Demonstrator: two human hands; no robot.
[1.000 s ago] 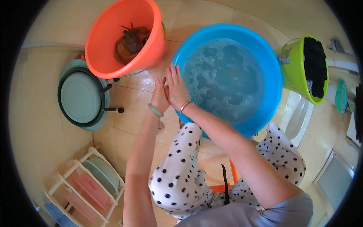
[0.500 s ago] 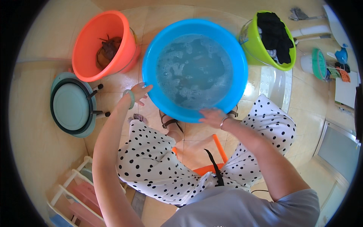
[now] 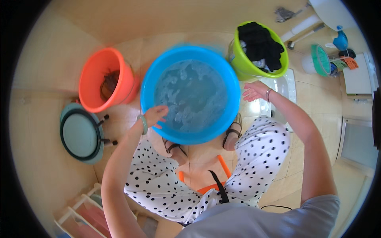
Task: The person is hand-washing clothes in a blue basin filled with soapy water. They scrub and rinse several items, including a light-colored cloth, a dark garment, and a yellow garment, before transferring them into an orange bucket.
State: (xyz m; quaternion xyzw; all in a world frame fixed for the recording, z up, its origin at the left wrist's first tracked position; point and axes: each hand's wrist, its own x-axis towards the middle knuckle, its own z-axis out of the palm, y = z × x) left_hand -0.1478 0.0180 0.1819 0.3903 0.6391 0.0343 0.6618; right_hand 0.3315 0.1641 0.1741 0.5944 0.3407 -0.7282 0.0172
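Observation:
A large round blue basin (image 3: pixel 190 139) stands on the floor between my feet, holding cloudy water (image 3: pixel 194 95) with patches of suds. My left hand (image 3: pixel 154 116) is over the basin's near left rim, fingers apart and holding nothing; whether it touches the rim I cannot tell. Off the basin's right side is my right hand (image 3: pixel 256 91), empty with its fingers stretched out. Just beyond it sits a lime green bucket (image 3: pixel 237 59) filled with black cloth (image 3: pixel 260 45). On the left, an orange-red bucket (image 3: pixel 88 85) contains something dark brown (image 3: pixel 109 84).
A collapsible pale green basin (image 3: pixel 79 135) leans at the left wall, above a white rack (image 3: pixel 65 216). An orange stool (image 3: pixel 225 166) is beneath me. A white floor fixture (image 3: pixel 291 87) lies right of the basin. A white tub with a green rim (image 3: pixel 320 59) and brushes are farther right.
My right hand has left the basin's near rim and moved right and away from me, toward the green bucket. The left hand has shifted slightly onto the basin's edge. The view has tilted.

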